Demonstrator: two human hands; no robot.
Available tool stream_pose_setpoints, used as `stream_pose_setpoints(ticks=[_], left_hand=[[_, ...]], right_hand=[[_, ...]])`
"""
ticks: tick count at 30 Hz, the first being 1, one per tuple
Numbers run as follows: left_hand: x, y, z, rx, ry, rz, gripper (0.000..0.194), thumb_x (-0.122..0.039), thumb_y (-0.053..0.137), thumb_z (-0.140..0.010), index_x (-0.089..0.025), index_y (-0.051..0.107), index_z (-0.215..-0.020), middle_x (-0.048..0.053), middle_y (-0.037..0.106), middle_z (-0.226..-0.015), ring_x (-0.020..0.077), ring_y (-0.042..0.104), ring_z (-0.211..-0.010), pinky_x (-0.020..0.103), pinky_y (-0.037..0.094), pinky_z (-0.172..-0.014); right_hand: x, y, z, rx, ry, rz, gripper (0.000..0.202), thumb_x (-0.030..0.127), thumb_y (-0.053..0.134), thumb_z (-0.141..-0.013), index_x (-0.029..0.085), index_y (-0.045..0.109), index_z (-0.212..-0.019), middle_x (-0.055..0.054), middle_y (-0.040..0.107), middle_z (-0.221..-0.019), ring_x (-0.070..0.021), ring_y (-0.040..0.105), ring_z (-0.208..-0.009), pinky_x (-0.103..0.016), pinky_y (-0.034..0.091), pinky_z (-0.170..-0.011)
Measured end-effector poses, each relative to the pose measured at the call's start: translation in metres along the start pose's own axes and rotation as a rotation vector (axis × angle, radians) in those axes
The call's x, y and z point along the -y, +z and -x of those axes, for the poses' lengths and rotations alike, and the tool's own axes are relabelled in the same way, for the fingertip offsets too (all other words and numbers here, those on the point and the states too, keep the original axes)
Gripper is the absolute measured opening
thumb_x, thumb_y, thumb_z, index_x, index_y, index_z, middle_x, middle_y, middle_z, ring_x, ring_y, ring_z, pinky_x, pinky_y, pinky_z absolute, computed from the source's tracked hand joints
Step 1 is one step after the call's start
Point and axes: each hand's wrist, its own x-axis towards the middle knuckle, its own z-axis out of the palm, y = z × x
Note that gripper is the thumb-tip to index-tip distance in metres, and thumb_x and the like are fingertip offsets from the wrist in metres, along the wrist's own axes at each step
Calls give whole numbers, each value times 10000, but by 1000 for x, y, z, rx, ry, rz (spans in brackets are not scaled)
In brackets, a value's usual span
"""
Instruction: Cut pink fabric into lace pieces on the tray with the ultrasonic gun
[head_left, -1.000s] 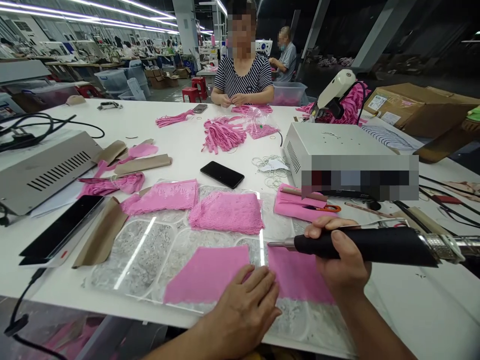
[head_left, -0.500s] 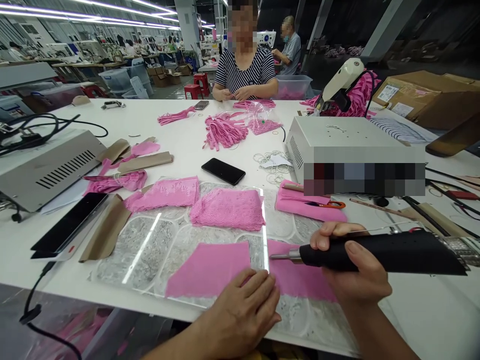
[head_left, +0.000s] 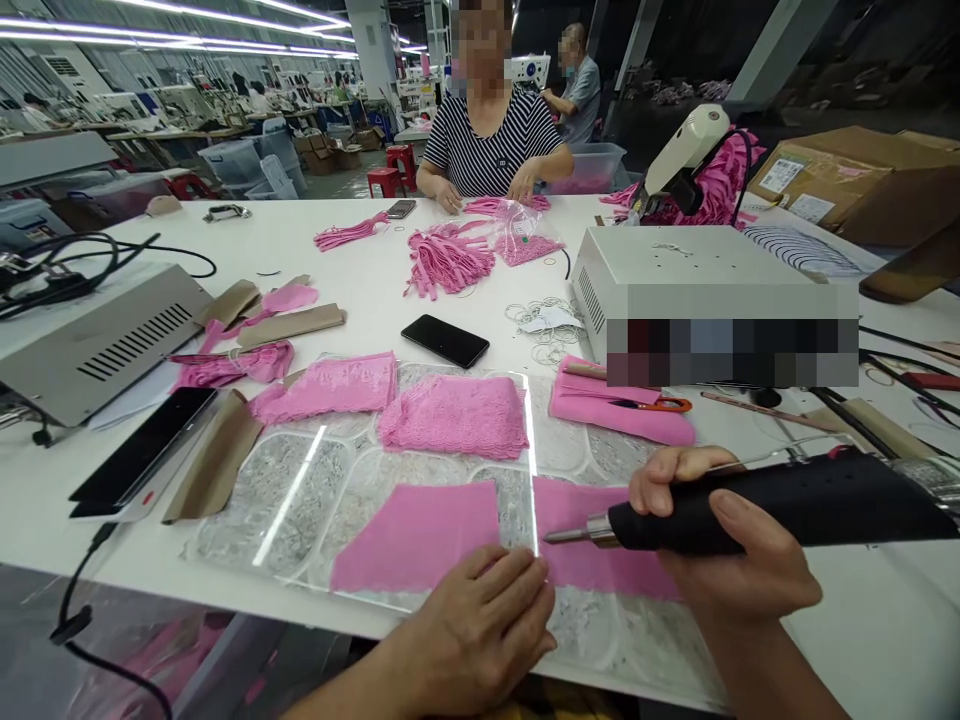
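My right hand [head_left: 739,560] is wrapped round a black handheld tool [head_left: 757,505] with a slim metal tip, pointing left. That tip is at the left edge of the right-hand pink fabric piece [head_left: 611,565]; whether it touches is unclear. My left hand [head_left: 484,625] lies just below the tip, fingers bent and pressed together. Its fingertips are at the fabric's left edge, and anything beneath them is hidden. Another flat pink fabric piece [head_left: 424,535] lies to the left, partly behind my left hand. Both pieces rest on a clear patterned mat [head_left: 285,500].
Beyond the pieces lie stacked pink lace [head_left: 454,415], more lace [head_left: 330,387], a phone [head_left: 445,341] and orange-handled scissors [head_left: 664,404] on pink cloth. Grey boxes [head_left: 712,255] [head_left: 97,335] flank the work area. A person in a striped top [head_left: 495,140] sits opposite, near pink strips [head_left: 450,262].
My right hand has brought the tool tip slightly down along the fabric edge, towards me. My left hand has shifted slightly left. The person opposite has moved their hands apart.
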Motion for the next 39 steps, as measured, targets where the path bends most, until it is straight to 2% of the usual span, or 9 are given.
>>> stream_pose_setpoints(ticks=[6, 17, 19, 22, 25, 28, 33, 39], left_hand=[[-1, -2, -4, -9, 3, -19, 206, -191, 500, -954, -53, 640, -1015, 137, 700, -1000, 233, 650, -968, 361, 542, -828], [0, -2, -3, 33, -6, 9, 192, -196, 503, -949, -65, 625, -1017, 142, 692, -974, 230, 648, -979, 353, 533, -831], [0, -3, -5, 30, -23, 37, 206, -204, 492, -953, -63, 620, -1030, 141, 694, -968, 228, 650, -970, 350, 536, -822], [1, -5, -11, -11, -63, 36, 222, -174, 473, -951, -56, 613, -1076, 144, 697, -1002, 227, 648, -981, 355, 539, -830], [5, -1, -16, -52, -109, -56, 228, -151, 460, -951, -70, 618, -1094, 148, 688, -1092, 255, 633, -1057, 400, 534, -873], [10, 9, -20, -65, -153, -136, 249, -184, 447, -965, -77, 629, -1098, 148, 672, -1158, 296, 605, -1123, 453, 526, -900], [14, 23, -18, -72, -169, -168, 279, -220, 436, -975, -81, 633, -1117, 144, 659, -1196, 305, 594, -1146, 488, 514, -920], [16, 21, -16, -60, -173, -165, 272, -225, 463, -963, -89, 632, -1128, 141, 658, -1197, 291, 584, -1165, 473, 501, -950]], right_hand=[[-1, 3, 5, 77, 5, -13, 124, 298, 633, -754, 181, 650, -791, -22, 582, -719, -111, 546, -511, -263, 487, -474], [-4, 2, 5, 69, 9, 21, 111, 293, 626, -746, 184, 630, -770, -17, 576, -695, -119, 543, -520, -275, 489, -480], [0, -2, 3, 1, 4, 32, 126, 308, 625, -721, 185, 626, -746, -14, 563, -679, -117, 522, -501, -275, 473, -459], [11, -11, -4, -203, -61, 78, 115, 302, 606, -662, 188, 611, -682, -6, 550, -657, -107, 480, -473, -272, 443, -442], [20, -21, -11, -389, -124, 125, 102, 270, 575, -586, 188, 595, -645, -5, 551, -654, -111, 469, -486, -278, 435, -460], [21, -25, -15, -475, -174, 148, 116, 267, 569, -560, 184, 577, -641, -1, 550, -665, -107, 473, -502, -277, 440, -486], [11, -18, -12, -431, -156, 144, 125, 281, 606, -612, 181, 572, -679, 4, 553, -711, -102, 487, -523, -286, 462, -513], [3, -14, -9, -349, -152, 174, 112, 270, 614, -656, 179, 582, -712, -6, 574, -735, -110, 500, -542, -296, 470, -539]])
